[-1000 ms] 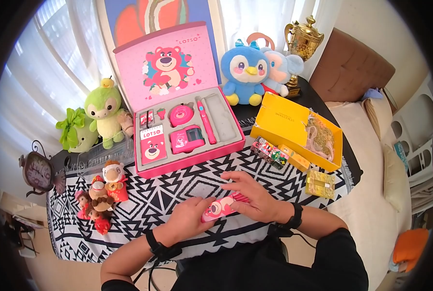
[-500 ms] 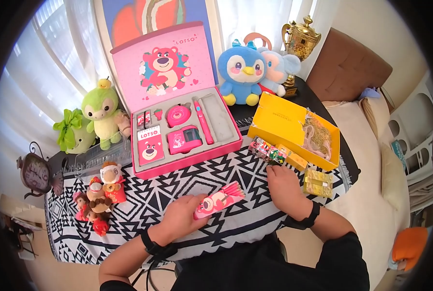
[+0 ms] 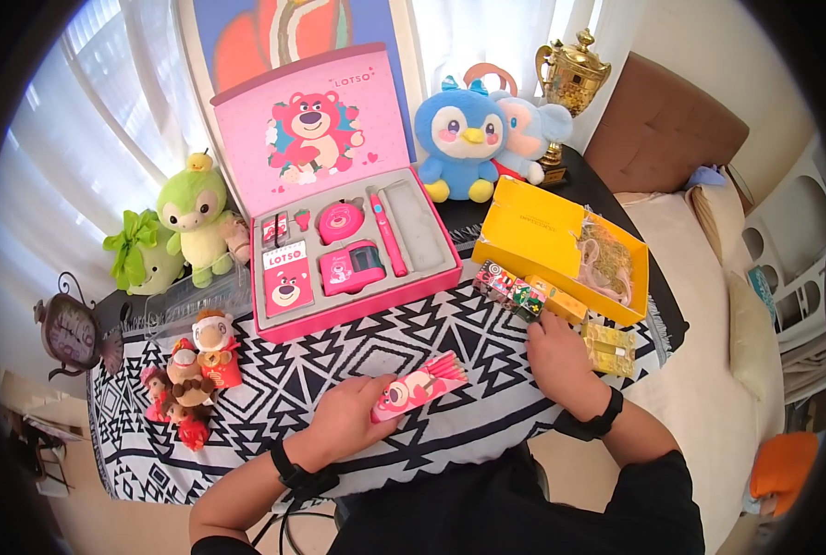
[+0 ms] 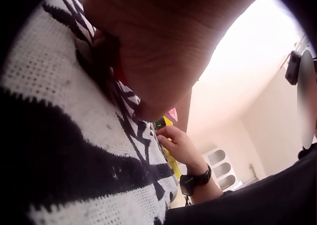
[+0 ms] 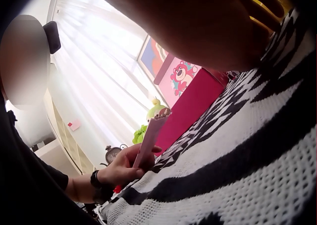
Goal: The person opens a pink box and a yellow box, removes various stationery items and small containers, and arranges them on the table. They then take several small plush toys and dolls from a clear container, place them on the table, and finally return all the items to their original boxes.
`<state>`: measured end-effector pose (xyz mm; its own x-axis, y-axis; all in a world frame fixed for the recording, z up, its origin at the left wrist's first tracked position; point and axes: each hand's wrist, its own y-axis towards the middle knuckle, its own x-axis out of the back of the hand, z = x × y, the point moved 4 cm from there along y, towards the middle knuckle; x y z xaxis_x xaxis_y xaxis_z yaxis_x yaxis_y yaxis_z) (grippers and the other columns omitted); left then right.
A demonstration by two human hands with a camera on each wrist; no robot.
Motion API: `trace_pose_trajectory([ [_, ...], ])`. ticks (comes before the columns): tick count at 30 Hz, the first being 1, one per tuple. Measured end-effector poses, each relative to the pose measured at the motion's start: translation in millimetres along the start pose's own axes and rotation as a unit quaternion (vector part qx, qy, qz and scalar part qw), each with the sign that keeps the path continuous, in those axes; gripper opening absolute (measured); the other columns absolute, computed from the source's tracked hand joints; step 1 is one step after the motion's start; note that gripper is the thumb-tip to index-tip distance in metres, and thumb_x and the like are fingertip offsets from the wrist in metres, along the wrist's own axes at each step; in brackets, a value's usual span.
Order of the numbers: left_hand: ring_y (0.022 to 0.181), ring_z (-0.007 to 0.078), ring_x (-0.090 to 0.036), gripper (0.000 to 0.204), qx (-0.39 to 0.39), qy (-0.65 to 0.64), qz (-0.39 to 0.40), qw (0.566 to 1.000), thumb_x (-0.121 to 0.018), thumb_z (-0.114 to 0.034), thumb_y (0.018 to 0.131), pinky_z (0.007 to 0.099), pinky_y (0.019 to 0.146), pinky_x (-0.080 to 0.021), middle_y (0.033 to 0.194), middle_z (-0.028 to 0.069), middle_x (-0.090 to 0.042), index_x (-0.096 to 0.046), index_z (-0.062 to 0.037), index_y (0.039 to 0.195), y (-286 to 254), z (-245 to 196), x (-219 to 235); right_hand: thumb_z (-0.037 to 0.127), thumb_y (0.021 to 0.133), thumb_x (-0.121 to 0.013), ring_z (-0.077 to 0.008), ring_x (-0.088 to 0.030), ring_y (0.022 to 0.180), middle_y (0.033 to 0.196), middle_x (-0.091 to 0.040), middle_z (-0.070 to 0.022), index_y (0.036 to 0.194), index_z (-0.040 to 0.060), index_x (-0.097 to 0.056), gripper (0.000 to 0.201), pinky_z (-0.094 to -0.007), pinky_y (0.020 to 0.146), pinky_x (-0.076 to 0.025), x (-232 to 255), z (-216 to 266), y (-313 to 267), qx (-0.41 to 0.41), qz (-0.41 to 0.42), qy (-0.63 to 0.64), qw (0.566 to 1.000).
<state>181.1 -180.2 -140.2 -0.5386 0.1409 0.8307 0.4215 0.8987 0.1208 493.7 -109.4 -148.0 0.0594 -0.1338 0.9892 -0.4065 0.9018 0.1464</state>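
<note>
My left hand [image 3: 350, 418] grips the lower end of a pink bear-print pencil box [image 3: 402, 396], held tilted over the cloth; pink pencils [image 3: 445, 367] stick out of its open top. In the right wrist view the same pencil box [image 5: 148, 140] appears edge-on, thumb in front. At the right, my right hand [image 3: 566, 368] reaches down at the small boxes, fingertips by a patterned box [image 3: 505, 289] and a yellow-orange box [image 3: 559, 298]. Beside that hand lies a gold-yellow box [image 3: 610, 348]. The left wrist view shows its fingers loosely bent, nothing visible in them.
A pink gift box [image 3: 357, 310] stands open at the back, holding a sharpener [image 3: 353, 268], a notepad [image 3: 288, 277] and a bare slot. Behind the small boxes is a yellow box [image 3: 533, 222]. Small dolls [image 3: 191, 379] sit left; plush toys [image 3: 459, 139] and a trophy [image 3: 573, 74] stand behind.
My right hand let go of the pencil box and moved right to the small boxes, lately shifting a little further right. My left hand kept hold of the pencil box.
</note>
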Motion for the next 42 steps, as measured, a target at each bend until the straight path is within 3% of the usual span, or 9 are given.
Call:
trace_pose_trajectory([
  [7, 0.082, 0.0345, -0.067, 0.053, 0.007, -0.004, -0.007, 1.000, -0.080, -0.031, 0.080, 0.0438, 0.072, -0.055, 0.088, 0.0132, -0.066, -0.063, -0.0059, 0.123, 0.6, -3.0, -0.1, 0.004, 0.078, -0.065, -0.0343, -0.061, 0.101, 0.105, -0.060, -0.0157, 0.100, 0.0005, -0.063, 0.022, -0.0415, 0.084, -0.053, 5.1, 7.5, 2.7, 0.011, 0.061, 0.016, 0.998],
  [13, 0.081, 0.0341, -0.067, 0.052, 0.008, 0.000, -0.006, 1.000, -0.080, -0.029, 0.080, 0.0435, 0.071, -0.055, 0.088, 0.0132, -0.066, -0.064, -0.0059, 0.123, 1.1, -3.3, -0.8, 0.003, 0.081, -0.061, -0.0326, -0.061, 0.102, 0.110, -0.062, -0.0140, 0.114, -0.0006, -0.066, 0.034, -0.0419, 0.086, -0.053, 2.3, 13.7, -0.3, 0.040, -0.004, 0.057, 0.998],
  [18, 0.082, 0.0342, -0.067, 0.052, 0.007, -0.008, -0.009, 1.000, -0.080, -0.028, 0.079, 0.0433, 0.072, -0.055, 0.088, 0.0134, -0.066, -0.064, -0.0055, 0.122, 2.9, -5.5, 0.8, 0.006, 0.083, -0.061, -0.0327, -0.061, 0.107, 0.112, -0.063, -0.0154, 0.108, -0.0021, -0.067, 0.027, -0.0423, 0.087, -0.054, 8.9, 24.8, 1.3, 0.180, -0.045, 0.128, 0.974],
  [22, 0.083, 0.0347, -0.067, 0.053, 0.021, -0.002, 0.001, 1.000, -0.080, -0.029, 0.078, 0.0436, 0.073, -0.056, 0.089, 0.0138, -0.067, -0.064, -0.0051, 0.123, 1.5, -3.6, 0.6, 0.010, 0.083, -0.067, -0.0327, -0.061, 0.106, 0.109, -0.063, -0.0162, 0.104, -0.0020, -0.067, 0.024, -0.0425, 0.087, -0.053, 15.2, 21.6, 3.3, 0.104, -0.039, 0.125, 0.986],
  [27, 0.084, 0.0348, -0.067, 0.054, 0.031, -0.004, 0.012, 0.999, -0.080, -0.030, 0.078, 0.0440, 0.074, -0.056, 0.091, 0.0141, -0.067, -0.064, -0.0051, 0.124, 0.4, -2.7, 0.7, 0.017, 0.083, -0.075, -0.0368, -0.060, 0.109, 0.119, -0.062, -0.0200, 0.116, -0.0035, -0.064, 0.041, -0.0444, 0.091, -0.052, 27.5, -5.1, 6.5, -0.124, 0.013, 0.044, 0.991],
  [34, 0.084, 0.0347, -0.067, 0.054, 0.014, -0.006, 0.003, 1.000, -0.080, -0.028, 0.078, 0.0441, 0.074, -0.056, 0.091, 0.0143, -0.067, -0.064, -0.0052, 0.124, 3.1, -2.3, -1.9, 0.016, 0.085, -0.073, -0.0429, -0.057, 0.115, 0.122, -0.060, -0.0246, 0.122, -0.0092, -0.059, 0.046, -0.0458, 0.103, -0.046, 7.6, -9.9, 7.6, -0.048, 0.003, 0.116, 0.992],
  [37, 0.083, 0.0346, -0.067, 0.053, 0.014, -0.004, 0.001, 1.000, -0.080, -0.028, 0.078, 0.0442, 0.074, -0.055, 0.090, 0.0141, -0.066, -0.064, -0.0053, 0.123, 2.7, -4.5, -0.4, 0.020, 0.087, -0.072, -0.0391, -0.058, 0.113, 0.122, -0.060, -0.0213, 0.118, -0.0064, -0.063, 0.042, -0.0438, 0.098, -0.050, 9.8, -2.6, 4.1, 0.013, -0.021, 0.053, 0.998],
  [39, 0.083, 0.0345, -0.067, 0.053, 0.011, 0.000, 0.001, 1.000, -0.080, -0.028, 0.078, 0.0441, 0.075, -0.055, 0.089, 0.0140, -0.066, -0.064, -0.0055, 0.124, 2.3, -5.0, 0.4, 0.020, 0.088, -0.071, -0.0356, -0.062, 0.107, 0.118, -0.063, -0.0180, 0.114, -0.0019, -0.066, 0.035, -0.0432, 0.093, -0.053, 16.9, 6.1, 0.8, 0.009, 0.061, 0.108, 0.992],
  [42, 0.085, 0.0341, -0.067, 0.054, 0.020, 0.003, 0.011, 1.000, -0.080, -0.028, 0.078, 0.0439, 0.075, -0.055, 0.090, 0.0137, -0.065, -0.063, -0.0058, 0.125, 2.3, -4.4, -1.8, 0.019, 0.087, -0.071, -0.0334, -0.066, 0.099, 0.108, -0.067, -0.0161, 0.110, 0.0024, -0.069, 0.029, -0.0429, 0.085, -0.056, 26.9, 25.9, 0.7, 0.043, 0.017, 0.184, 0.982],
])
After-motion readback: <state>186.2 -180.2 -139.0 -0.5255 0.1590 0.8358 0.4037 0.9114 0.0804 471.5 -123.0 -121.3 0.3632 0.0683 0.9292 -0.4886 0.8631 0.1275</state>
